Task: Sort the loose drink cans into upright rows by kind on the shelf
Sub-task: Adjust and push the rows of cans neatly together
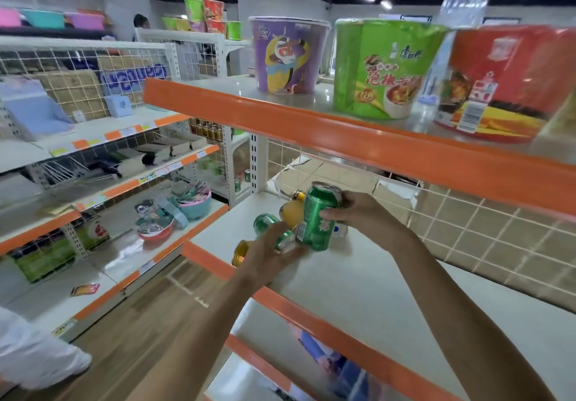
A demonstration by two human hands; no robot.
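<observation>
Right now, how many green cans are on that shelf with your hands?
3 visible. One is upright in the right hand (green can); one lies behind the left hand (second can); one under its fingers (third can). Others may be hidden.

Loose cans [290, 213] lie on the shelf [358, 291] below three noodle tubs [386, 70].

Right hand [358, 210] holds green can [319, 216] above shelf [358, 279]

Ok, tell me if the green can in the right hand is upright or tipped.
Roughly upright, leaning slightly: the green can shows its top uppermost in the right hand.
</observation>
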